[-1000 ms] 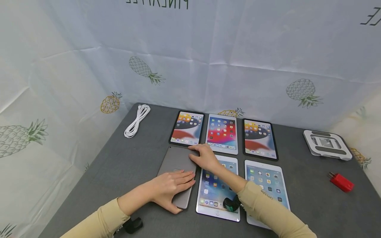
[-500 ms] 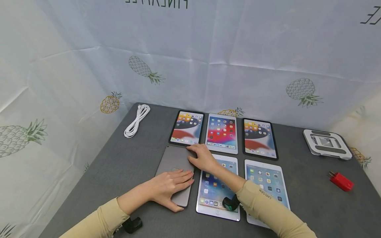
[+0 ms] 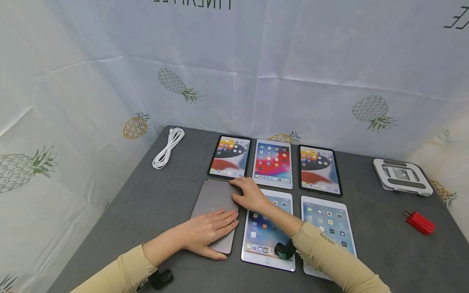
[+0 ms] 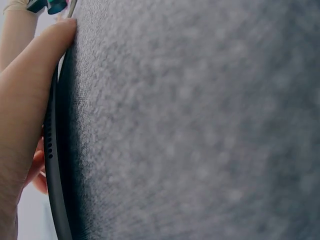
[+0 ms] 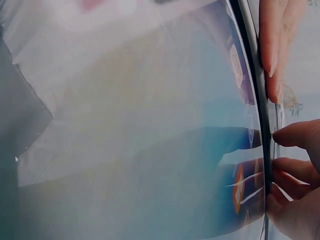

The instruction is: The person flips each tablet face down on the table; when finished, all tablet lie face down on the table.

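Note:
A grey tablet (image 3: pixel 209 197) lies back side up on the table, at the left end of the near row. My left hand (image 3: pixel 207 230) rests flat across its lower half, fingers stretched to the right edge and thumb at the near edge. My right hand (image 3: pixel 252 196) touches the tablet's upper right edge with its fingertips. A white-framed tablet (image 3: pixel 253 248) with a lit-looking screen lies just right of it, under my right forearm. In the left wrist view, the thumb (image 4: pixel 50 47) lies along the grey tablet's thin edge (image 4: pixel 52 170).
A black-framed tablet (image 3: pixel 230 156), a white one (image 3: pixel 272 162) and another black one (image 3: pixel 320 169) form the back row. At near right lies a white tablet (image 3: pixel 329 215), partly under my sleeve. A coiled white cable (image 3: pixel 168 148), a folded stand (image 3: pixel 403 178) and a red charger (image 3: pixel 420 223) lie farther out.
The grey tablet has shifted slightly left, away from the white-framed tablet beside it, with both hands on it. In the last half second the hands have hardly moved.

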Demonstrator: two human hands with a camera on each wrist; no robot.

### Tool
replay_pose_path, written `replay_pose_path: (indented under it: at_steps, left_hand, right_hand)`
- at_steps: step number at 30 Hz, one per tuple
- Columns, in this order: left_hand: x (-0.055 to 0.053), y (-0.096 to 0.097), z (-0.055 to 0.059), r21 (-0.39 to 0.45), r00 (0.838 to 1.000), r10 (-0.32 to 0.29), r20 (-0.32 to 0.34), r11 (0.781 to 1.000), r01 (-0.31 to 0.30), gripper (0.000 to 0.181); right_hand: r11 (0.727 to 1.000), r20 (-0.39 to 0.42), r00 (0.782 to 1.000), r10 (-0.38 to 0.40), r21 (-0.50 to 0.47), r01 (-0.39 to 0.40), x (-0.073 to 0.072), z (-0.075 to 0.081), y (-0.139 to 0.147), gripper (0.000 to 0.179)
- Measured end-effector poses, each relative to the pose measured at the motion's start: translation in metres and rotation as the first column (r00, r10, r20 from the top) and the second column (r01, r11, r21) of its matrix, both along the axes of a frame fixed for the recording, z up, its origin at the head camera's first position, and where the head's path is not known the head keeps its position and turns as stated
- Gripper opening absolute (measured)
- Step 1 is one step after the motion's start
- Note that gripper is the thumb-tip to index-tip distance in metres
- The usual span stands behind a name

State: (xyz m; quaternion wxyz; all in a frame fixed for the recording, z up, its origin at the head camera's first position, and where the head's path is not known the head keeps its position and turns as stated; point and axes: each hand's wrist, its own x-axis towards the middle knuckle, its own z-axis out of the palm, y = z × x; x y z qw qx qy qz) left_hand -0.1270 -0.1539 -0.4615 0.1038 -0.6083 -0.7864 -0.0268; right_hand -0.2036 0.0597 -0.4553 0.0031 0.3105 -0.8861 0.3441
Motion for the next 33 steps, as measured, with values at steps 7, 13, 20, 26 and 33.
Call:
replay_pose_path:
  at_steps: [7, 13, 20, 26, 33]
  left_hand:
    - [0.002, 0.000, 0.000, -0.039, 1.000, 0.018, 0.014, 0.999, -0.017, 0.085]
    - [0.004, 0.002, 0.001, -0.076, 0.997, 0.050, 0.054, 0.996, -0.046, 0.085]
    - [0.003, 0.008, 0.004, 0.051, 0.988, 0.095, 0.124, 0.993, -0.102, 0.069]
    - [0.007, 0.028, 0.014, 0.259, 0.863, 0.155, 0.480, 0.915, -0.309, 0.049]
    - [0.015, 0.051, 0.031, 0.173, 0.287, 0.050, 0.957, 0.695, -0.698, 0.053]
  right_hand:
    - [1.000, 0.015, 1.000, -0.005, 0.013, 0.005, 0.000, 0.000, 0.002, 0.041]
    - [0.999, 0.062, 0.998, 0.011, 0.031, -0.013, 0.001, 0.002, 0.005, 0.045]
    - [0.997, 0.187, 0.982, -0.033, -0.058, 0.045, 0.008, 0.008, 0.015, 0.042]
    - [0.958, 0.366, 0.923, -0.119, -0.200, 0.203, 0.016, 0.018, 0.034, 0.037]
    - [0.875, 0.566, 0.801, -0.195, -0.268, 0.403, 0.036, 0.028, 0.075, 0.042]
